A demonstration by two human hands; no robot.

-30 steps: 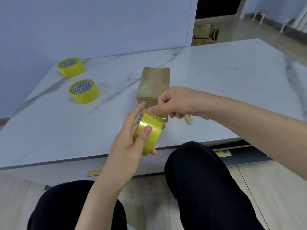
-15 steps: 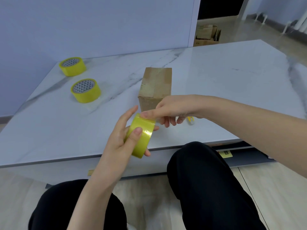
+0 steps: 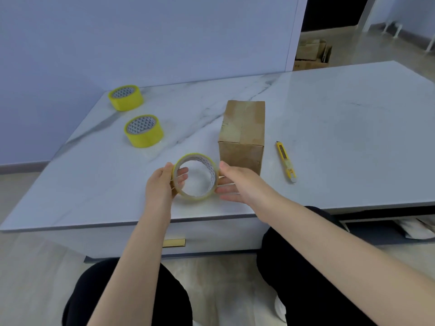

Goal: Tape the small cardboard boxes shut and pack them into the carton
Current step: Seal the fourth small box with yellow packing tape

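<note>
Presently: roll held before the box

A yellow roll [image 3: 211, 171] of tape is held over the near part of the surface [image 3: 341, 137], tilted so that its hole is turned up toward the camera. It is gripped by the left hand [image 3: 161, 187]: the thumb is laid on the outside of the left wall, and the fingers [image 3: 182, 176] are curled through the hole, so the wall is pinched between them. The right hand [image 3: 239, 184] is set against the right side of the roll, with its thumb raised beside the rim and its fingers stretched out fairly straight and a little spread, their tips at the outer wall. Nothing is clasped by that hand. Whether the roll's lower edge rests on the surface cannot be told.

The box [image 3: 242, 128] is stood upright on the surface just behind the right hand and just right of the roll, apart from both. Its top flaps are closed, and a strip of brown tape is seen along the top seam.

A yellow knife [image 3: 286, 161] is laid flat near the box's right side. A second roll [image 3: 144, 131] and a third roll [image 3: 126, 98] are laid flat well to the left, the third farther back by the wall. Brown cartons [image 3: 310, 52] are seen on the floor beyond the far edge. A brass handle [image 3: 173, 242] is fixed to the drawer front below, and black-clad knees [image 3: 306, 267] are seen before it.
</note>
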